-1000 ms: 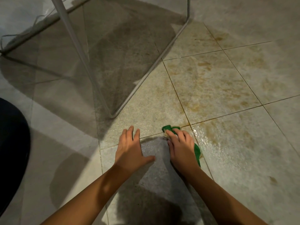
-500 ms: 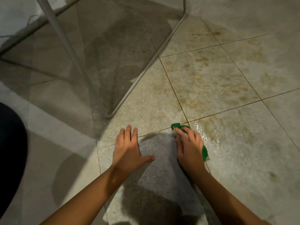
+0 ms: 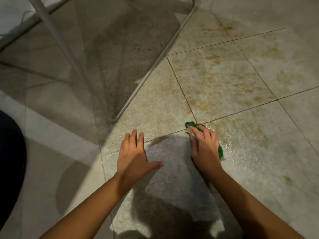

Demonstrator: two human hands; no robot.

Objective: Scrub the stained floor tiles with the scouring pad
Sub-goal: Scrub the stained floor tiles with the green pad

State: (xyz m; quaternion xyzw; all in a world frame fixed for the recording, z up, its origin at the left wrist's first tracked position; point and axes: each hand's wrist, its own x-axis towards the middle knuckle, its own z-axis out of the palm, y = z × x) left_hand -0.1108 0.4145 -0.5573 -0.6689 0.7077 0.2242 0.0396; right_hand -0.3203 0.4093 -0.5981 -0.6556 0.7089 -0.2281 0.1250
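A green scouring pad (image 3: 191,125) lies on the wet floor at the crossing of two grout lines, mostly hidden under my right hand (image 3: 204,145), whose fingers press down over it and curl round its edges. My left hand (image 3: 133,153) rests flat on the floor to the left, fingers straight and spread, holding nothing. Brown stains (image 3: 215,87) cover the beige tiles ahead and to the right. The tile right of the pad (image 3: 229,140) glistens with water.
A white metal tube frame (image 3: 150,69) stands on the floor ahead and to the left, its corner (image 3: 113,120) just beyond my left hand. A dark shape (image 3: 10,152) fills the left edge. My shadow falls on the tiles below my arms.
My right hand has slid the pad forward and to the right, up to the grout crossing. My left hand has stayed planted on the floor.
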